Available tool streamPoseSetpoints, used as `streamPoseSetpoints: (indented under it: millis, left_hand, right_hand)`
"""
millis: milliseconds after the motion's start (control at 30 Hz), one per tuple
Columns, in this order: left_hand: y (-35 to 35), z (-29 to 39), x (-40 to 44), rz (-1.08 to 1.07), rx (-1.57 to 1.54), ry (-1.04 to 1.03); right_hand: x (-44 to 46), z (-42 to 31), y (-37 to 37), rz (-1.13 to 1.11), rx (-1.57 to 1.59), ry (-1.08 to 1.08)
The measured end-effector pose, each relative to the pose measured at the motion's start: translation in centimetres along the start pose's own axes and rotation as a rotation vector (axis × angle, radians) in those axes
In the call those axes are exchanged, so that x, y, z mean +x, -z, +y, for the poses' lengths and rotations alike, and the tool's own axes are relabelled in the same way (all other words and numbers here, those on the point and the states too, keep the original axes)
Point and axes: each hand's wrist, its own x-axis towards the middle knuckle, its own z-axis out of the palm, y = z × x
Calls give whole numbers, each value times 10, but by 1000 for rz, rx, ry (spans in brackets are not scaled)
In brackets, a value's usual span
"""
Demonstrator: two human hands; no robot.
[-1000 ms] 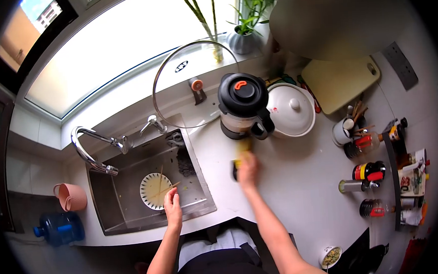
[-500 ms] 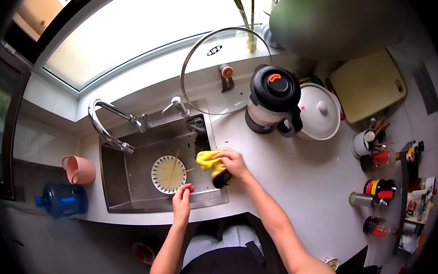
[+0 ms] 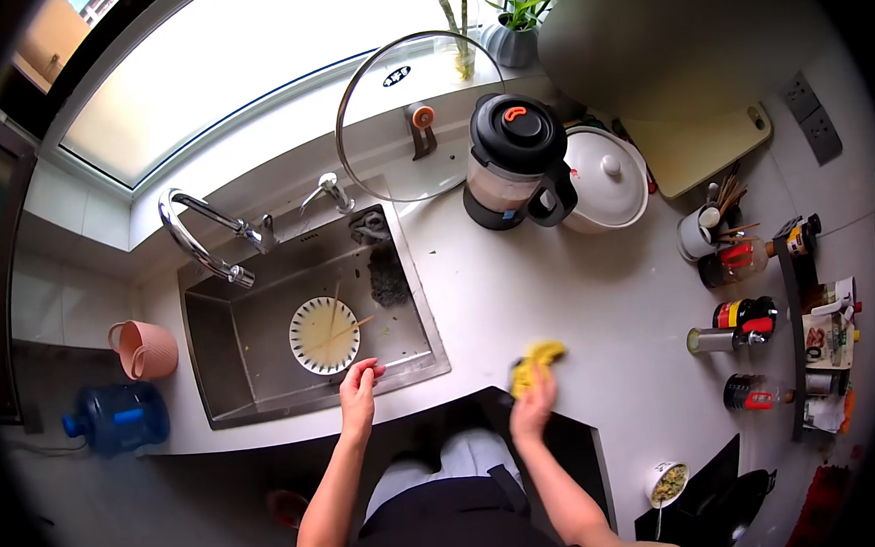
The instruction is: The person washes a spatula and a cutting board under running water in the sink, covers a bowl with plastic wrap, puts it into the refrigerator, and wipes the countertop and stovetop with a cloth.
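Note:
My right hand (image 3: pixel 532 405) is closed on a yellow cloth (image 3: pixel 538 360), which lies against the white counter near its front edge, right of the sink. A dark part of the cloth shows beside my fingers; both are slightly blurred. My left hand (image 3: pixel 358 394) hovers by the front rim of the steel sink (image 3: pixel 416 377). Its fingers are loosely bent and apart, with nothing in them. Just beyond it in the sink sits a white plate with a dark-patterned rim (image 3: pixel 300 354), holding cloudy liquid and a pair of chopsticks (image 3: pixel 346 331).
A chrome faucet (image 3: pixel 214 262) arches over the sink, with a dark scrubber (image 3: pixel 388 277) inside. Behind stand a glass lid (image 3: pixel 373 127), a black-lidded blender jug (image 3: pixel 519 158) and a white pot (image 3: pixel 607 178). Bottles (image 3: pixel 750 392) line the right; a food bowl (image 3: pixel 667 482) sits near the front.
My right hand has moved the yellow cloth from the sink's right edge to the counter at right, nearer my body. My left hand stays near the sink's front rim. The view has shifted slightly.

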Motion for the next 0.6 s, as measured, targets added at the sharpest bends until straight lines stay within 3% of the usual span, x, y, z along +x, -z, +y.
streamPoseSetpoints:
  millis: [67,133,333,400,533,600]
  left_hand:
    - [5,-3,-5,12,0,8]
    - [11,-2,-7,38,7,11]
    - [26,10,-18,112,14,3]
    - [29,10,-25,122,-21,16]
    - [46,3,-42,122,-19,-17]
    - [53,-5,-48,129,-37,-16]
  right_hand:
    - [-1,-54,-47,-82,104,29]
    - [19,-86,-84,-94,-107,189]
    - [136,-145,-176,74,-11,180]
    - [179,-150,-195,-22,105,277]
    - [161,-145,-187,-56,250,307]
    - [118,-143,-182,90,213,293]
